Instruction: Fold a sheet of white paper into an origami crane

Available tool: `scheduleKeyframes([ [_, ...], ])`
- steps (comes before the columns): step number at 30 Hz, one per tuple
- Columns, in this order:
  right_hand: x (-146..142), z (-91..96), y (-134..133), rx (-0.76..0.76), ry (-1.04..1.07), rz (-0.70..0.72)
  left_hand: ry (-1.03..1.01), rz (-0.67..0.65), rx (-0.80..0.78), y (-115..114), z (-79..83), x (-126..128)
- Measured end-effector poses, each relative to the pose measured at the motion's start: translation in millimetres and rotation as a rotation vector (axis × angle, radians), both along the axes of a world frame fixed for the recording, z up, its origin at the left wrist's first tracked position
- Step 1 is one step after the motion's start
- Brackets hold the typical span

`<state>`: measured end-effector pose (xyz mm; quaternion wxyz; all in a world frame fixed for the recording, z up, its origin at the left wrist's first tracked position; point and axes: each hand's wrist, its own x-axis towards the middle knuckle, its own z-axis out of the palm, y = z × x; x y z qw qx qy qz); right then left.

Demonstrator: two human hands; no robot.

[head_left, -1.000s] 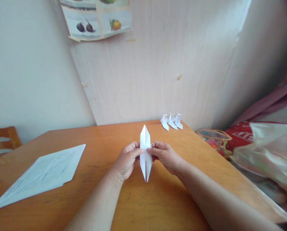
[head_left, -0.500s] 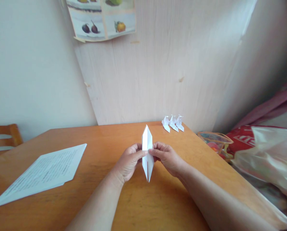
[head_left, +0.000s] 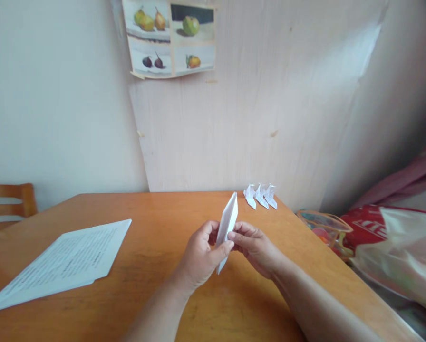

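Observation:
A narrow, pointed piece of folded white paper (head_left: 227, 219) is held up over the wooden table (head_left: 156, 294), tilted with its top leaning right. My left hand (head_left: 206, 249) pinches it from the left, the thumb lying across its near face and the fingers bent at its edge. From the right, my right hand (head_left: 254, 244) grips the same paper, its thumb close above the left thumb. Some fingertips are hidden behind the paper. Beyond it, three small folded paper figures (head_left: 260, 196) stand in a row near the table's far right corner.
Printed sheets (head_left: 66, 261) lie in a stack on the table's left side. An orange-rimmed basket (head_left: 323, 223) and plastic bags (head_left: 405, 256) sit beyond the right edge. Behind the left end is a wooden chair (head_left: 9, 202); a fruit poster (head_left: 170, 40) hangs on the wall.
The folded paper has turned from upright and facing me to leaning right, more edge-on. My left thumb has moved further across it. The camera view has tilted up slightly.

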<state>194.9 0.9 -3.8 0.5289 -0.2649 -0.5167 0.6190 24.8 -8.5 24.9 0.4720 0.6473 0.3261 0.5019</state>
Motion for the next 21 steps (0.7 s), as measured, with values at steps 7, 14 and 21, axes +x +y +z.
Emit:
scheduleKeyframes([
  [7, 1.0, 3.2, -3.6, -0.01, 0.015, 0.087, 0.129, 0.111, 0.214, -5.3, -2.4, 1.1],
  [14, 1.9, 3.6, -3.5, -0.042, -0.03, 0.056, 0.064, 0.114, 0.204, -8.0, -1.2, 2.1],
  [21, 2.2, 1.0, -2.3, -0.073, -0.027, -0.011, 0.034, 0.064, 0.046, 0.9, -6.8, 2.1],
])
